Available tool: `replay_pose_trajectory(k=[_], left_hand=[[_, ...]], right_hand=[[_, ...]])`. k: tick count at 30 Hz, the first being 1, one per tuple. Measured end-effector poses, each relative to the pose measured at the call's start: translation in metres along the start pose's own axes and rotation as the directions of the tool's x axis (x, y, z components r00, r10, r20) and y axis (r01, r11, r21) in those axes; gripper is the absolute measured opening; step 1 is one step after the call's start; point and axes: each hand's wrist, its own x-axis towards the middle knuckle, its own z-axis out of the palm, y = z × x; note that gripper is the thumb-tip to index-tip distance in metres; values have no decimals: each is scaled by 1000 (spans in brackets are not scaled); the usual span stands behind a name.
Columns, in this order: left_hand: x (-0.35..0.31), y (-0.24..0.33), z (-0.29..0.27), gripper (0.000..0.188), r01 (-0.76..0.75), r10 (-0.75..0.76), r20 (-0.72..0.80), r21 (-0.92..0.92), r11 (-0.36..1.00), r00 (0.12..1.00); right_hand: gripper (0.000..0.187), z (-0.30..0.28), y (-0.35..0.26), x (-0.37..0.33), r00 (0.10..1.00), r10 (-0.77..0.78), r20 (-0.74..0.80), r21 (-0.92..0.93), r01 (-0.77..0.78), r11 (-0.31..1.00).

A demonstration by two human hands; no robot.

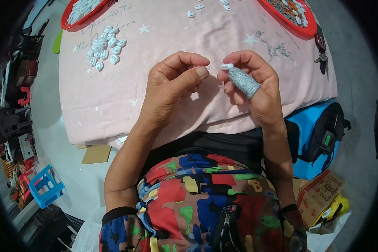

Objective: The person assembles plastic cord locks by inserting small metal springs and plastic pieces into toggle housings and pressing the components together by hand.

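Two bare hands at work above a table covered with a pink cloth (101,94). Dark cursive script (107,26) is printed on the cloth, beyond and to the left of the left fingers, among pale stars; closer to the body than either hand, a small red-and-black label (229,208) sits above a zip on the patterned garment (176,210), its lettering too small to read. The left hand (168,88) has thumb and forefinger closed on a slender metal pin (209,67), whose long axis runs nearly level, the free end projecting rightward and slightly away from the body. The right hand (266,90) grips a small white piece (227,66) at the tip of the thumb, which wears a grey speckled sleeve (244,82); the piece lies roughly level, its narrow end pointing left toward the left fingers. Pin and piece are near each other but apart. To the left of the left fingers lies a cluster of white pieces (104,48); beyond the right fingers, to the right, metal pins (277,50) are scattered. Farther out stand a red basin (67,24) on the left and another red basin (308,30) on the right.
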Motion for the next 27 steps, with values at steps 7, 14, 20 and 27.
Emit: replay_pose_trajectory(k=[7,14,20,27], left_hand=[[0,1,-2,17,-68,70,-5,147,987,998],[0,1,0,18,-38,52,-51,255,966,997],[-3,5,4,18,38,-22,-91,179,983,996],[-5,8,10,18,31,-22,-69,143,989,997]], right_hand=[[24,1,4,2,988,-138,-67,-208,121,971],[30,-19,9,15,870,-432,236,-902,361,235],[42,4,-3,2,869,-475,137,-787,387,480],[42,2,8,9,799,-535,276,-746,529,405]])
